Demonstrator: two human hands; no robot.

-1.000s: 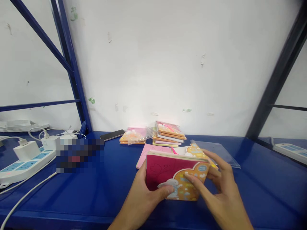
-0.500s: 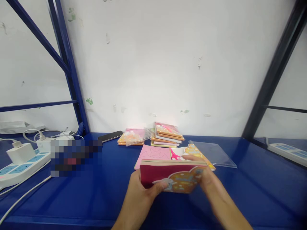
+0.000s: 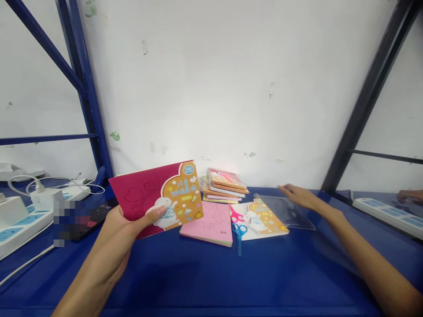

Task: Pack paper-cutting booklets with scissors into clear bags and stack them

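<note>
Left hand [image 3: 124, 231]: clasps a crimson-and-orange craft booklet [image 3: 157, 196]. Right hand [image 3: 302, 197]: open, empty (palm down), over a clear plastic sleeve [image 3: 289, 212].

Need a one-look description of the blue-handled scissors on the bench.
On the blue-topped metal shelf, find the pink paper pad and the orange-and-white rabbit booklet lying side by side. Between their front edges lie small blue-handled scissors, blades pointing toward the viewer. Just above them sit pink-handled scissors, so blue handles mark the right pair.

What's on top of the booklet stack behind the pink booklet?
A clear-wrapped orange booklet lies on top of the stack; below it only the other booklets' edges show, their covers hidden.
</note>
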